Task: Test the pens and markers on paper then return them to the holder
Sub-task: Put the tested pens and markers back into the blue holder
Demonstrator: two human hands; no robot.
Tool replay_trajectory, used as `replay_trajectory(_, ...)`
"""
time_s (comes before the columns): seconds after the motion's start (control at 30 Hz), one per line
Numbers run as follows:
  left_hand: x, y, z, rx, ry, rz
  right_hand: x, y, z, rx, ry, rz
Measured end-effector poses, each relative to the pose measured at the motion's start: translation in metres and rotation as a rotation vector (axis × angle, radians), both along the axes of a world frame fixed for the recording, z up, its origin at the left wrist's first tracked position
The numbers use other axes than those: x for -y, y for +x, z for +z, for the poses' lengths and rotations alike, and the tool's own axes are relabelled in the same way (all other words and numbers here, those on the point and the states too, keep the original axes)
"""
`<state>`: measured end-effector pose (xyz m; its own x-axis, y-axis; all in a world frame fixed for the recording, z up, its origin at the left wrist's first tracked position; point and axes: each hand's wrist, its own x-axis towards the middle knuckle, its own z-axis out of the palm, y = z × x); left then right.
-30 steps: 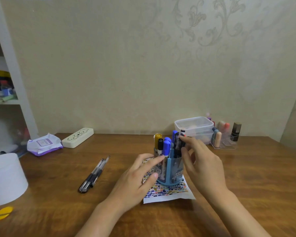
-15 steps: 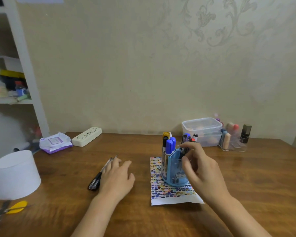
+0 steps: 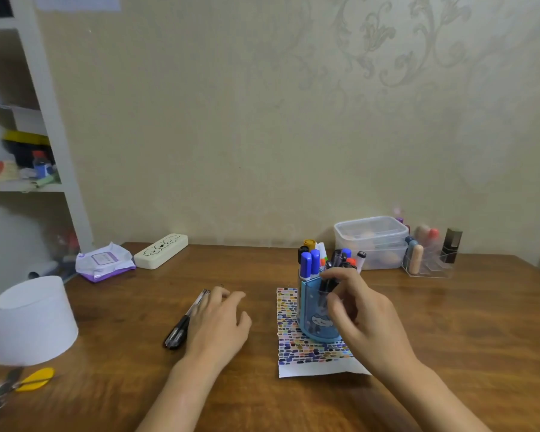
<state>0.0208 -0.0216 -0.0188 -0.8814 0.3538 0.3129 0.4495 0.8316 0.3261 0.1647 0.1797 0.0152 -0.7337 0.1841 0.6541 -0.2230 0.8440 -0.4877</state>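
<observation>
- The blue holder [image 3: 317,319] stands upright on a sheet of paper [image 3: 296,363] covered in small coloured marks, in the middle of the wooden table [image 3: 449,322].
- Markers [image 3: 309,263] with blue, black and yellow caps stand in the holder, along with several darker pens.
- The right hand [image 3: 365,319] is at the holder's right side, its fingers curled round a dark pen [image 3: 329,283] that stands in the holder.
- The left hand [image 3: 219,322] lies flat on the table, fingers loose and spread, resting on a bundle of black pens [image 3: 181,327] just left of the paper.
- At the back right sit a clear lidded box [image 3: 371,241] and a clear organiser [image 3: 427,263] with small bottles.
- At the back left lie a cream case [image 3: 161,251] and a pack of wipes [image 3: 103,261].
- A white round container [image 3: 28,319] and yellow-handled scissors [image 3: 32,380] are at the left edge.
</observation>
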Motion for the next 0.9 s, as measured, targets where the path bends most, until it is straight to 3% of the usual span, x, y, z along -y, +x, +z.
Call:
replay_trajectory(0.13,0.0,0.0,-0.004,0.053,0.012,-0.029,0.0,0.0,0.0,0.002,0.002,0.008)
replay_trajectory(0.27,-0.004,0.001,0.003,-0.004,0.15,-0.089,0.0,0.001,0.0,0.007,-0.01,0.024)
replay_trajectory(0.47,-0.002,0.001,-0.002,0.078,0.0,-0.138,-0.001,0.001,0.0,0.019,-0.007,0.024)
replay_trajectory(0.9,-0.007,0.017,0.012,-0.018,0.048,-0.258,0.001,0.0,-0.001,0.078,0.045,0.057)
